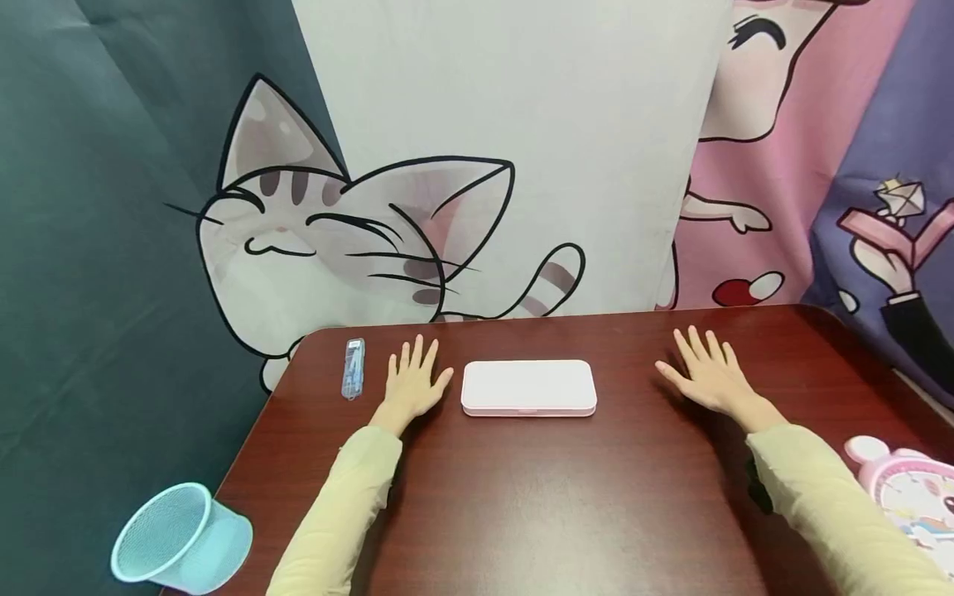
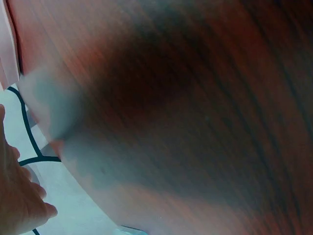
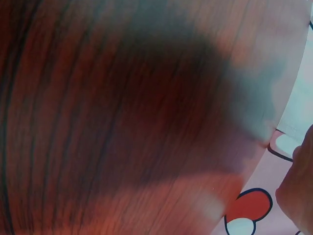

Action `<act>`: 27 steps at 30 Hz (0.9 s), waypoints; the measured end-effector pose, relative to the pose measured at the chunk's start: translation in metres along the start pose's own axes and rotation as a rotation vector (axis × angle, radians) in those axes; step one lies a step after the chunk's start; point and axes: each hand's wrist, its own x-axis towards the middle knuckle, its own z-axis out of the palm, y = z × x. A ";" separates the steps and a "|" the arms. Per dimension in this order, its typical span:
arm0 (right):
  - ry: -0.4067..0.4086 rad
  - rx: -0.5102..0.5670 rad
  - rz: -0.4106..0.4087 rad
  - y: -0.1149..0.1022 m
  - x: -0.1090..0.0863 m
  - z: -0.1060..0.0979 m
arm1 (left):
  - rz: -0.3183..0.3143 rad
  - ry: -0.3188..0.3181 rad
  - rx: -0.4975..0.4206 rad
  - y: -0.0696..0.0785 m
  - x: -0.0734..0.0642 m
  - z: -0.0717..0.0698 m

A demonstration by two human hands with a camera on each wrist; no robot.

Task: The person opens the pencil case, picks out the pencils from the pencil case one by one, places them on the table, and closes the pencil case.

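In the head view my left hand (image 1: 411, 386) is spread palm down over the far left of the table, its fingers straight and holding nothing. Just right of it lies a closed white flat case (image 1: 528, 387), apart from the thumb. Left of that hand is a small blue item in clear packaging (image 1: 354, 369); its kind is too small to tell. My right hand (image 1: 708, 377) is also spread with straight fingers, well to the right of the case, with nothing in it. Each wrist view catches only part of its hand, at the left wrist view's edge (image 2: 22, 196) and the right wrist view's edge (image 3: 298, 181).
A light blue mesh pen holder (image 1: 182, 538) stands at the table's left edge. A pink clock with round ears (image 1: 913, 497) sits at the right edge. Behind the dark red wooden table (image 1: 566, 497) hangs a cartoon-printed cloth (image 1: 596, 124).
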 end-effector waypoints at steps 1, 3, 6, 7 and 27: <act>0.004 0.000 0.001 0.000 0.000 -0.001 | 0.002 0.003 -0.008 0.000 0.000 -0.001; 0.002 0.003 0.004 0.001 0.001 -0.001 | 0.007 0.011 -0.025 -0.001 0.001 -0.003; -0.012 0.017 0.016 0.003 0.000 -0.003 | 0.030 0.033 -0.051 -0.008 0.006 0.001; -0.017 0.021 0.019 0.003 0.000 -0.003 | 0.034 0.036 -0.057 -0.008 0.006 0.000; -0.009 0.020 -0.349 -0.137 0.019 0.045 | 0.136 -0.070 -0.143 0.013 -0.011 0.004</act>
